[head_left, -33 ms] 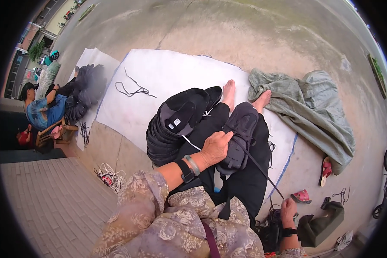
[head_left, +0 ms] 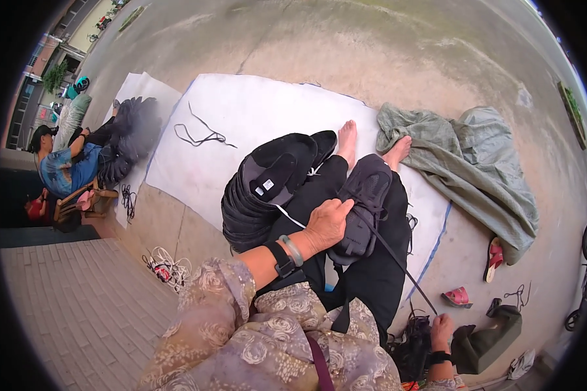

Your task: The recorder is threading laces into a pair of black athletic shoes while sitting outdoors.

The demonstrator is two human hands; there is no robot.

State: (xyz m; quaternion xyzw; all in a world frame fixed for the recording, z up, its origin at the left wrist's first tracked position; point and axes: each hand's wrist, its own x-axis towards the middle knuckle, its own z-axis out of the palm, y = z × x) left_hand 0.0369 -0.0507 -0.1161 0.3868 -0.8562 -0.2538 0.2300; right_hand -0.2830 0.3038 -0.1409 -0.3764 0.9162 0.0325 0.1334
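A dark grey sneaker [head_left: 365, 218] rests on my lap, toe pointing away from me. My left hand [head_left: 328, 221] is closed at its left side, by the lacing; its fingertips are partly hidden. From the lacing a dark shoelace [head_left: 401, 264] runs taut to the right. Its far end is pinched in my right hand [head_left: 442, 331], low at the right. Left of the sneaker, a curved row of nested black shoes [head_left: 254, 195] leans against my leg, and a white lace [head_left: 290, 216] hangs from it.
A white sheet [head_left: 209, 104] lies under my bare feet, with a loose dark lace [head_left: 205, 138] on it. Grey-green cloth [head_left: 463, 156] is bunched at the right, near red sandals [head_left: 494, 259]. Tangled white laces [head_left: 168, 268] lie at the left. A person [head_left: 68, 163] sits farther left beside dark shoes.
My right hand has moved slightly nearer to me and to the right, with the shoelace still stretched. My left hand and the sneaker stay in place.
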